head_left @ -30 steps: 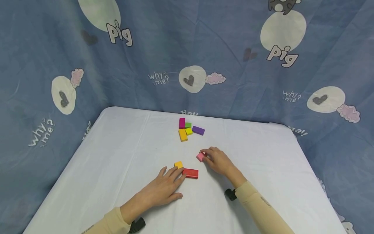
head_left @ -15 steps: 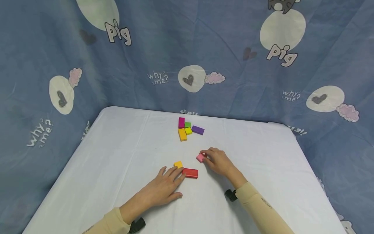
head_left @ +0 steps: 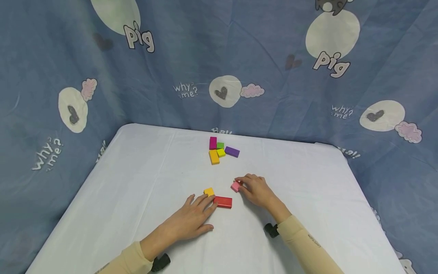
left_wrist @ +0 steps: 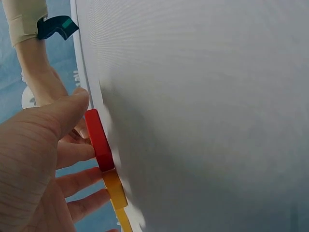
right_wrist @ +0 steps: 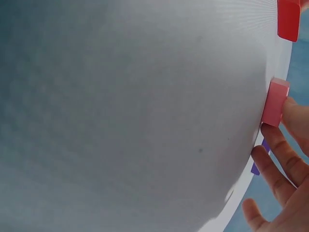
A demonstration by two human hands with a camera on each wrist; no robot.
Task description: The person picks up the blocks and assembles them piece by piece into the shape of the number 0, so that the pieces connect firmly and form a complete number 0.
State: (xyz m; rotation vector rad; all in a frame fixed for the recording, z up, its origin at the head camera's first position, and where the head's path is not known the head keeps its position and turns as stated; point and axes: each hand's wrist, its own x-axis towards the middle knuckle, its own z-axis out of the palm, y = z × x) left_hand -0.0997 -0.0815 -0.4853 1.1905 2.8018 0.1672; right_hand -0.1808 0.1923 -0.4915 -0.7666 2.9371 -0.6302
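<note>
I see right hand (head_left: 254, 189) pinching small pink rectangular block (head_left: 235, 186), nudged slightly nearer red flat block (head_left: 223, 202) since last look. Left hand (head_left: 191, 219) flat on counter (head_left: 137, 182), fingers relaxed, touching red block and small yellow block (head_left: 208, 191).

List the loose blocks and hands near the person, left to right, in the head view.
Left hand → yellow block → red block → pink block → right hand.

Head cam looks down at whole table (head_left: 137, 182); wrist cams sit close, sharing red block (head_left: 223, 202).
</note>
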